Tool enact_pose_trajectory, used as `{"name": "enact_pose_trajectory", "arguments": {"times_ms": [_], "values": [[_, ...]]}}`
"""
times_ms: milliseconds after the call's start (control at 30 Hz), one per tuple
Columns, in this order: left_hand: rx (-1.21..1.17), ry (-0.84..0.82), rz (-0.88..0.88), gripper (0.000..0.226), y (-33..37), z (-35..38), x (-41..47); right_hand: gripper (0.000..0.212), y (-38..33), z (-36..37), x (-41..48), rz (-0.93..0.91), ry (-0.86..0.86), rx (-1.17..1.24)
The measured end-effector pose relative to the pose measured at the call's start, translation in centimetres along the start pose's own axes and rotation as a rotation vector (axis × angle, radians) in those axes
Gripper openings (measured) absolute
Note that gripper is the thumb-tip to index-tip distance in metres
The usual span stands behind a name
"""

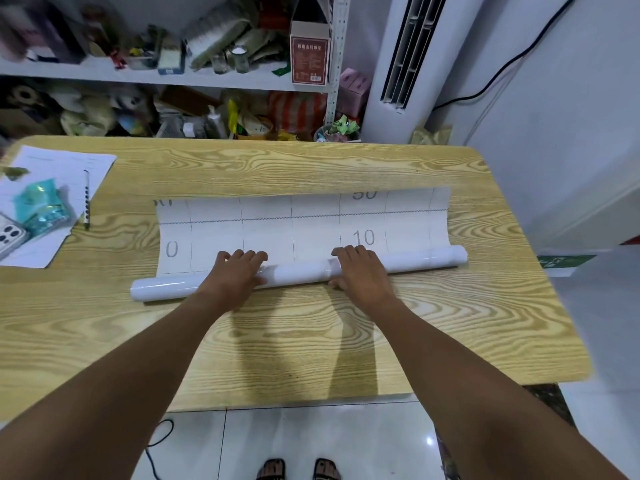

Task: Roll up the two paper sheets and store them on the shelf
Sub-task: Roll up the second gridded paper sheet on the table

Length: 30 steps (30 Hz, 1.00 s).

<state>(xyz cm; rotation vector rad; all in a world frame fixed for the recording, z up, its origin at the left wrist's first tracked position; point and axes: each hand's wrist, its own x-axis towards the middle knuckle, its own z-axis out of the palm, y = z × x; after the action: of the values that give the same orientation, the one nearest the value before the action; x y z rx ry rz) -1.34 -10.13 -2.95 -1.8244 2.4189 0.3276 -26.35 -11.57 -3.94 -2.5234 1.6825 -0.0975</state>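
Head view: a wooden table (311, 341) fills the middle of the frame, and on it lies a large white paper sheet (311, 220) printed with a grid and grey numbers such as "0" and "10". Its near edge is wound into a roll (298, 271) that runs across the centre of the picture, slightly slanted, with the left end lower in the frame than the right. The far edge of the sheet curls up off the table.

The left hand (239, 271) and right hand (360, 271) both rest on top of the roll, well apart. On each, the fingers lie close together and fairly straight, draped over the roll with the tips touching the flat sheet beyond it; the thumbs sit against the roll's near side.

At the left edge of the frame, loose printed papers (65, 164) carry a pen (86, 199), a teal packet (41, 209) and a phone (10, 233). Across the top stands a cluttered shelf (104, 72) with a red box (309, 57) at its right end.
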Motion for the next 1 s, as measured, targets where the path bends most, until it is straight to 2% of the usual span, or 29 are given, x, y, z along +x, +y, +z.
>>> {"name": "enact_pose_trajectory", "arguments": {"times_ms": [100, 233, 400, 567, 700, 900, 1000], "values": [[0.041, 0.018, 0.024, 0.025, 0.1, 0.0, -0.4, 0.042, 0.1, 0.0, 0.0, -0.003, -0.020, -0.007], [0.072, 0.034, 0.018, 0.023, 0.1, 0.4, -0.5, 0.033, -0.1, -0.1, 0.1, -0.008, -0.035, -0.016], [0.151, 0.013, -0.016, 0.041, 0.4, 0.4, -0.5, 0.028, -0.1, 0.4, -0.5, -0.028, -0.041, -0.018], [0.169, -0.056, -0.013, 0.059, 0.7, -0.3, -0.6, 0.043, -0.3, 0.3, -1.1, -0.052, -0.017, 0.032], [0.179, -0.030, 0.000, 0.053, 0.6, 0.1, -0.7, 0.043, -0.2, 0.1, -1.1, -0.036, -0.026, 0.042], [0.079, -0.005, 0.027, 0.036, 0.2, 0.3, -0.4, 0.022, 0.1, 0.1, -0.9, -0.008, -0.001, 0.029], [0.112, 0.003, 0.045, 0.035, 0.0, 0.4, -0.2, 0.020, 0.1, 0.4, -0.7, -0.003, 0.048, 0.060]]}}
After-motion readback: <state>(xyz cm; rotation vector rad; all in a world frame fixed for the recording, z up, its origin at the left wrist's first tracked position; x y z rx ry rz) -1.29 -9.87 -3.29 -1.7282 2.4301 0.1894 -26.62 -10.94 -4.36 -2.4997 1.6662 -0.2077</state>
